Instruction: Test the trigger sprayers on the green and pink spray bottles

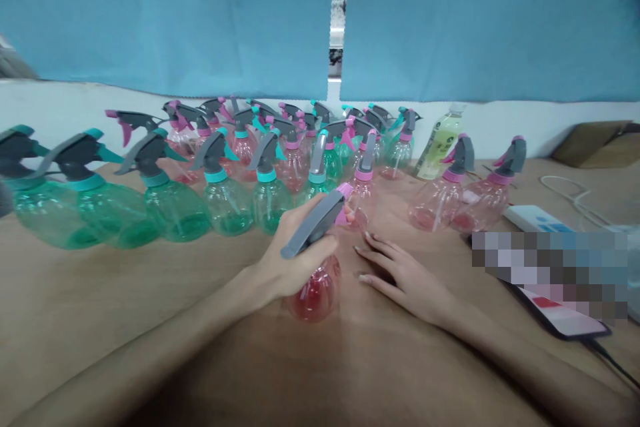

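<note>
My left hand (295,257) is wrapped round the neck of a pink see-through spray bottle (314,293) with a grey and pink trigger head. The bottle is close in front of me, its nozzle pointing away. To its right, my right hand (407,280) rests low over the table with fingers stretched out, holding nothing. Just beyond the fingertips stands another pink spray bottle (364,197). Green spray bottles (273,203) line up to the left of it, grey and turquoise heads on top.
More pink and green bottles crowd behind, against a white ledge below a blue cloth (175,20). Rightward are two pink spray bottles (435,203), a labelled drink bottle (440,143), a phone (565,313) with a cable, a white box (537,219) and a brown case (595,145).
</note>
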A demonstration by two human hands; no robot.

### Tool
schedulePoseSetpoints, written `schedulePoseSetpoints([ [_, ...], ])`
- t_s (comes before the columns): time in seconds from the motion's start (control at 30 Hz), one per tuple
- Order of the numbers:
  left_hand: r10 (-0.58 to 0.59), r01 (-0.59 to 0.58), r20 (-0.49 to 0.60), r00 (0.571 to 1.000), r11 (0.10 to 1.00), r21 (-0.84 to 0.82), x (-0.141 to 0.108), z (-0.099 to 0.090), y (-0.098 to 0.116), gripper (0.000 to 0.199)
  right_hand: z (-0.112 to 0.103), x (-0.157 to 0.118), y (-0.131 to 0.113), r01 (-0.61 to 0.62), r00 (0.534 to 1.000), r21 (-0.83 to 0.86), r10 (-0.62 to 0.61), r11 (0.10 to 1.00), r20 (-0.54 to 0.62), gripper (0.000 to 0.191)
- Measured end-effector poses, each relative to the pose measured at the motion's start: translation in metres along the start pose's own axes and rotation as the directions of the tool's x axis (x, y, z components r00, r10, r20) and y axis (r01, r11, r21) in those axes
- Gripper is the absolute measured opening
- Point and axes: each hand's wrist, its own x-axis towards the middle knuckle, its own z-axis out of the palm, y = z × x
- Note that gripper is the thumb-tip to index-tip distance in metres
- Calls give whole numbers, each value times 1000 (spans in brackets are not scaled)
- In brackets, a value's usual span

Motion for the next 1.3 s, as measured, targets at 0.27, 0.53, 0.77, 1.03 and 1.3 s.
schedulePoseSetpoints([
  [0.27,14,-14,9,1000,1000,-7,-1,-1,2,12,0,-1,1,17,1000,15,-17,1000,-14,54],
  [0.53,52,-52,16,999,999,-10,1,-2,1,8,-1,0,1,17,1000,36,-17,999,-25,53],
  [0.77,-27,27,11,1000,999,24,-1,-2,1,10,0,-1,1,19,999,36,-18,999,-31,53],
  [1.03,-55,55,14,998,998,-1,-2,1,-1,11,-1,0,0,9,1000,29,-9,1000,-6,55],
  [1.3,-39,39,9,999,999,7,-3,1,-2,13,-1,-1,1,16,1000,32,-15,999,-23,54],
])
